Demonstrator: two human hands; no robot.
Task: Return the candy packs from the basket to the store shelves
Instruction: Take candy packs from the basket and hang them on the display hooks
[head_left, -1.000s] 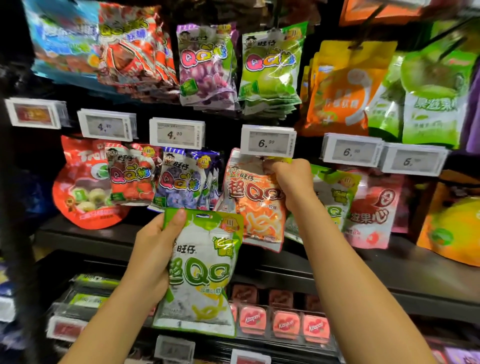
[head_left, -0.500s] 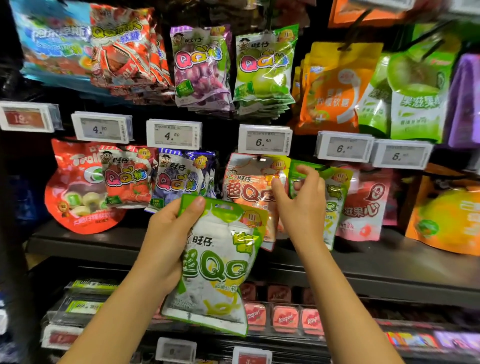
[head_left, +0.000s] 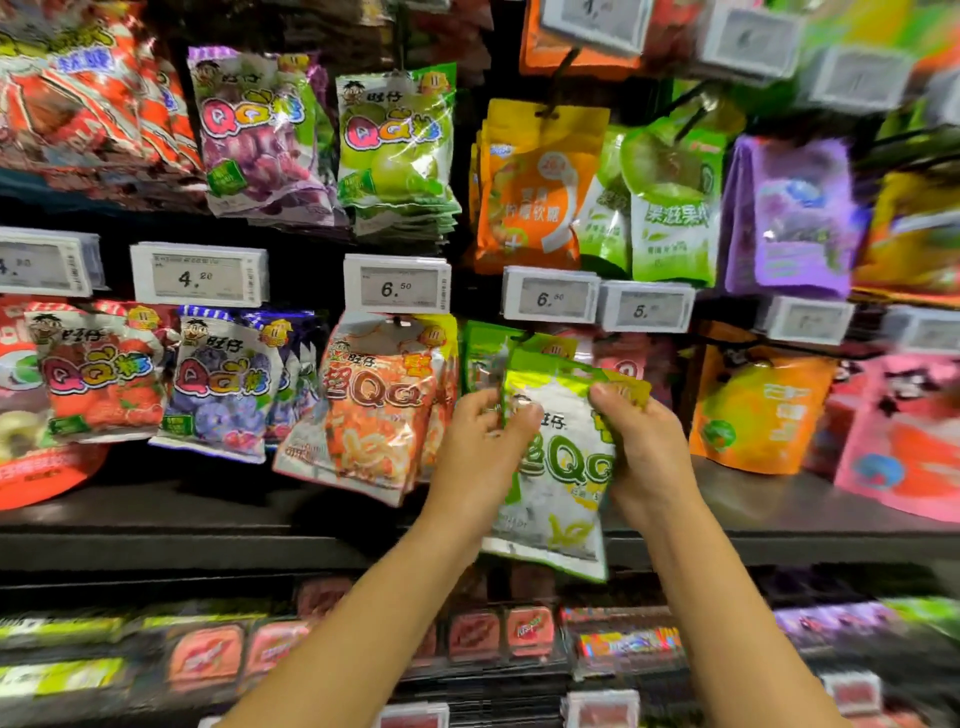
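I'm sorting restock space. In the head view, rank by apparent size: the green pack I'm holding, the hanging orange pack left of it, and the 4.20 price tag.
1. Orange pack and green pack: look alike; hands hide part of the green one.
2. Price tag: smallest.

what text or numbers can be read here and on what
"4.20": price tag over the purple packs.
"6.50": price tag above the orange pack.
"6.50": next price tag.
"5.": price tag, remaining digits blurred.
"QQ": green pack held in both hands.
Right-side and bottom tags: blurred, unreadable.

Glossy crinkled plastic candy pack (head_left: 558, 467), matt dark shelf (head_left: 208, 540)
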